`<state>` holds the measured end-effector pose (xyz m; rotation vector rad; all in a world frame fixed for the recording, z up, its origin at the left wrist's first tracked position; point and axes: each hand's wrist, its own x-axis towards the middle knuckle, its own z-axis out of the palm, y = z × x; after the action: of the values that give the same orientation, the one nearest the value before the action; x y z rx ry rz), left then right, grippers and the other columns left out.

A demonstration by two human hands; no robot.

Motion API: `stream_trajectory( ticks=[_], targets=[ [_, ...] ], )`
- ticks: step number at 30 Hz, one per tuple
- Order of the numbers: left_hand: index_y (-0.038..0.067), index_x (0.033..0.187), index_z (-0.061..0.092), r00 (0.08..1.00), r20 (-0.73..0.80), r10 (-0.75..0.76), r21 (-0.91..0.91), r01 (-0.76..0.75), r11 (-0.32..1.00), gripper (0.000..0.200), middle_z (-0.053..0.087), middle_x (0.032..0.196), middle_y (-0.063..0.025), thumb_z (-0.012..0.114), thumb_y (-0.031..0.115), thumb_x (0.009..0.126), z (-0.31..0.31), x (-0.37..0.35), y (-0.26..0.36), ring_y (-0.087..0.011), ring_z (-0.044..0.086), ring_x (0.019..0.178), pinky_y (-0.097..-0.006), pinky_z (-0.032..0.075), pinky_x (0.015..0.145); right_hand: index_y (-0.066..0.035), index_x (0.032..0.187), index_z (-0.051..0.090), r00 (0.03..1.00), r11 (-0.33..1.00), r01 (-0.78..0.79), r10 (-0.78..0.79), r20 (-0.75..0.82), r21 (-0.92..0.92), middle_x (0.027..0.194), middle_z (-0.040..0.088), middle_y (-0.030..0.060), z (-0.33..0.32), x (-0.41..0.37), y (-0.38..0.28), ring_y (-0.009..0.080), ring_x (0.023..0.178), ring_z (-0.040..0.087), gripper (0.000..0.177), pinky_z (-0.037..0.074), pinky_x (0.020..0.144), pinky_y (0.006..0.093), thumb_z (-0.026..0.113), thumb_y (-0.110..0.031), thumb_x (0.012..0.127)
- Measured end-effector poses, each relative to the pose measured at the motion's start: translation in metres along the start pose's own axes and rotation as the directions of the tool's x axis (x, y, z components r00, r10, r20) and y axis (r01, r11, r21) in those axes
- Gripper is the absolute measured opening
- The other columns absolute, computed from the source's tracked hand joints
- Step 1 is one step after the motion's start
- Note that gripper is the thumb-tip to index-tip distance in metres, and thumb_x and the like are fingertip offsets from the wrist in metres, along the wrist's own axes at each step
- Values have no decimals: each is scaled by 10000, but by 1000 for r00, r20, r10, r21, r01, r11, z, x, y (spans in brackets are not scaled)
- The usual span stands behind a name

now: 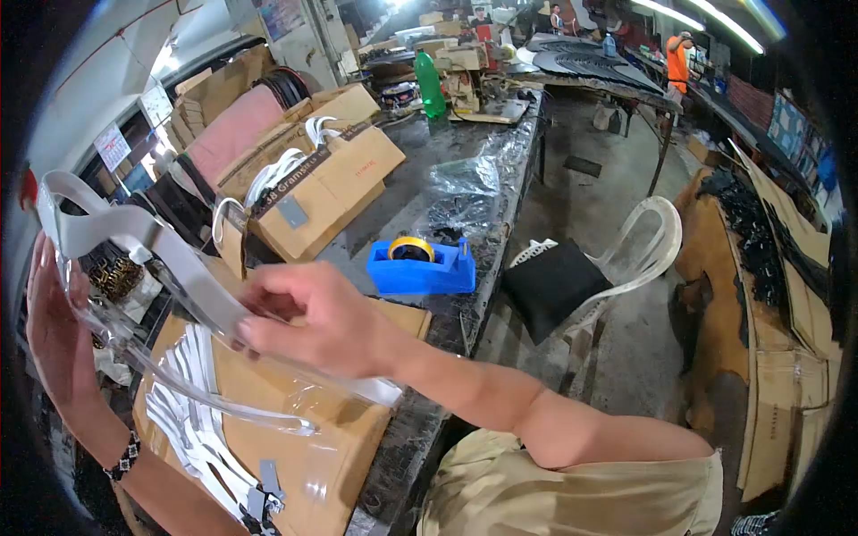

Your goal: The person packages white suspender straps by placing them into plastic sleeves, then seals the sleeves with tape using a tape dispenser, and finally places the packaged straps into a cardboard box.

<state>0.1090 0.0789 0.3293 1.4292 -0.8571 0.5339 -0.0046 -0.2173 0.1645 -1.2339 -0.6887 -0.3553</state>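
My right hand pinches a white belt-like strap near its lower end. From there the strap runs up to the left and curls into a loop. My left hand is at the far left, fingers upright, gripping a clear plastic sleeve beside the loop; its fingertips are partly hidden. The sleeve trails down to the right over a cardboard surface. Below it lies a bundle of white straps with grey tags.
A blue tape dispenser stands on the dark table. Behind it is a cardboard box with white straps inside. A green bottle is farther back. On the right are a white chair with a black cushion and stacked cardboard.
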Motion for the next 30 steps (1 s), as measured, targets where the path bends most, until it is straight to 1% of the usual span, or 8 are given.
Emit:
stream_trajectory(
  ticks=[4, 7, 9, 12, 16, 20, 29, 30],
  targets=[
    [-16, 1444, 462, 996, 87, 29, 328, -57, 943, 479, 570, 1289, -53, 563, 171, 1015, -19, 3, -4, -95, 515, 919, -235, 405, 769, 25, 962, 651, 996, 973, 83, -89, -21, -214, 846, 672, 29, -3, 10, -7, 63, 778, 601, 172, 498, 710, 256, 667, -136, 903],
    [-13, 1447, 461, 995, 81, -57, 11, 56, 998, 481, 579, 1263, -41, 559, 180, 1017, -28, 4, -7, -79, 511, 911, -217, 398, 765, 16, 932, 650, 987, 959, -154, 159, 6, -237, 814, 659, 16, -10, 15, 7, 64, 768, 594, 172, 491, 701, 259, 674, -152, 901],
    [7, 1463, 444, 991, 125, -38, 63, 31, 998, 525, 573, 1302, -56, 575, 232, 1007, -38, 7, -8, -117, 513, 1020, -264, 398, 871, 15, 934, 651, 999, 975, -28, 31, 10, -221, 809, 660, 18, -10, 11, 0, 66, 761, 591, 171, 488, 696, 261, 676, -151, 899],
    [34, 1479, 431, 981, 196, 7, 470, -100, 877, 574, 564, 1350, -71, 590, 297, 994, -46, -2, -10, -163, 513, 1145, -323, 399, 1008, 19, 937, 653, 999, 969, -45, 46, 0, -243, 808, 662, 23, -7, 8, 2, 72, 750, 590, 171, 485, 690, 261, 679, -144, 892],
    [-8, 1435, 487, 999, -7, 35, 252, -32, 967, 455, 595, 1223, -12, 523, 201, 1033, 2, -1, 3, -53, 492, 855, -181, 398, 792, 29, 941, 652, 999, 978, 33, -31, 12, -205, 809, 660, 28, -5, 16, -1, 73, 743, 587, 175, 483, 685, 261, 684, -133, 883],
    [-6, 1421, 504, 994, 104, -30, 183, 11, 983, 437, 600, 1270, -31, 521, 191, 1031, -12, 8, 5, -62, 509, 882, -200, 410, 781, 26, 946, 654, 999, 978, 40, -32, 44, -204, 813, 659, 23, 1, 13, -8, 66, 742, 587, 172, 487, 686, 259, 688, -130, 880],
    [-25, 1388, 528, 850, 425, 311, 268, -446, 854, 450, 489, 1479, -103, 583, 136, 971, 3, -16, 10, -135, 513, 1258, -195, 409, 861, 20, 937, 657, 998, 994, -60, 57, -29, -96, 816, 674, 26, 10, 26, 23, 68, 757, 612, 136, 497, 702, 236, 695, -93, 871],
    [-27, 1375, 538, 877, 397, 271, 222, -378, 899, 452, 490, 1474, -107, 602, 132, 957, 4, -17, 12, -140, 526, 1233, -199, 412, 844, 16, 951, 660, 999, 994, -34, 30, -33, -106, 831, 679, 26, 11, 23, 19, 67, 774, 618, 142, 499, 717, 235, 700, -97, 876]
  ],
)
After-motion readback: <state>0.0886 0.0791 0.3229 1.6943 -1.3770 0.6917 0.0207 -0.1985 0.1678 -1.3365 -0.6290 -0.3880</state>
